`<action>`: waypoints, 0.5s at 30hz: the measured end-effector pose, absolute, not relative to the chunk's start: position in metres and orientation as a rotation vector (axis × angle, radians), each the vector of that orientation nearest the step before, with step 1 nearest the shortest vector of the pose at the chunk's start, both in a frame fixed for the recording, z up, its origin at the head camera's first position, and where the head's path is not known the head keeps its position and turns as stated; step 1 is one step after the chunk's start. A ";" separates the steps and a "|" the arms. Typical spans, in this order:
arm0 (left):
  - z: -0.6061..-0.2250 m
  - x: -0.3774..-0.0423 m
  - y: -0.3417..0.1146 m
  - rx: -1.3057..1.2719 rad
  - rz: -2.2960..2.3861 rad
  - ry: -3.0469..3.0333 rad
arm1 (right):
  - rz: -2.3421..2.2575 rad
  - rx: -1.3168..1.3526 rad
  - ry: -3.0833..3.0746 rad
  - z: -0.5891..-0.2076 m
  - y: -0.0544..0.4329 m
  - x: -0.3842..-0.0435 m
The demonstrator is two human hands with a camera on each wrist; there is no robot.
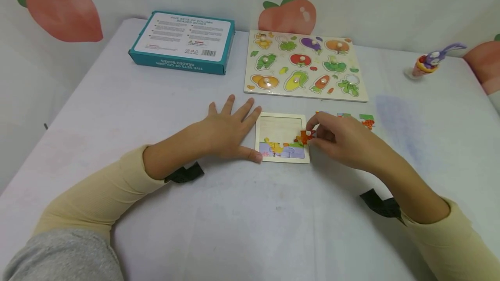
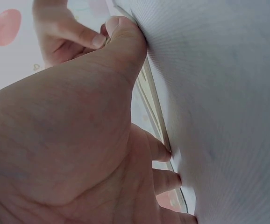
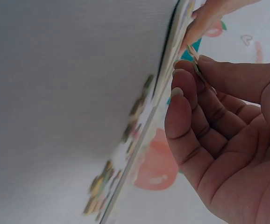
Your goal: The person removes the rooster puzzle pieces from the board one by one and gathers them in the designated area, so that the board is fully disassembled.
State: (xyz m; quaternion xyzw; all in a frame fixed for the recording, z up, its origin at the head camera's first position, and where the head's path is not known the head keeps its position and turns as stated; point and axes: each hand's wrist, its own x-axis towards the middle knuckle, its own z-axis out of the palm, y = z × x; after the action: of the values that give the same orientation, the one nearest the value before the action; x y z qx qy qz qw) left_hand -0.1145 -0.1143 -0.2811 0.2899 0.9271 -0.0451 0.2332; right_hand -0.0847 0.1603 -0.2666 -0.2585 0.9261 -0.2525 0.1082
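Observation:
A small wooden puzzle tray (image 1: 282, 115) lies on the table in the head view, its bottom row filled with joined pieces (image 1: 278, 149) showing a yellow bird. My left hand (image 1: 228, 133) is spread flat at the tray's left side, fingers straight, with the thumb touching the lower left corner. Between thumb and fingers my right hand (image 1: 336, 140) pinches an orange-red jigsaw piece (image 1: 306, 137) over the tray's right edge. In the right wrist view, that jigsaw piece (image 3: 195, 63) appears edge-on at the fingertips. Loose puzzle pieces (image 1: 367, 120) lie behind the right hand, partly hidden by it.
Behind the tray lies a vegetable peg board (image 1: 306, 65). A teal box (image 1: 181, 42) stands at the back left. A small purple-topped figure (image 1: 427, 63) sits at the back right, near a wall with fruit pictures.

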 end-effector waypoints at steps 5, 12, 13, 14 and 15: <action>-0.280 -0.114 -0.114 0.796 -0.129 2.543 | -0.768 -0.781 2.767 -0.269 0.174 -0.079; -0.281 -0.114 -0.114 0.802 -0.128 2.549 | -0.760 -0.813 2.850 -0.267 0.193 -0.074; -0.281 -0.114 -0.114 0.802 -0.129 2.550 | -0.759 -0.816 2.858 -0.268 0.196 -0.073; -0.281 -0.114 -0.114 0.803 -0.131 2.550 | -0.758 -0.808 2.865 -0.268 0.199 -0.073; -0.281 -0.114 -0.114 0.803 -0.135 2.551 | -0.760 -0.796 2.872 -0.268 0.203 -0.072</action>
State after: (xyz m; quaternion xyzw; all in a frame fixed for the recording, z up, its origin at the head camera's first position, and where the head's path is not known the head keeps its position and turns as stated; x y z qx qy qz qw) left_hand -0.1142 -0.1141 -0.2811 0.2918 0.9272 -0.0491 0.2297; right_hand -0.0723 0.2027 -0.2684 -0.2586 0.9333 -0.2469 0.0330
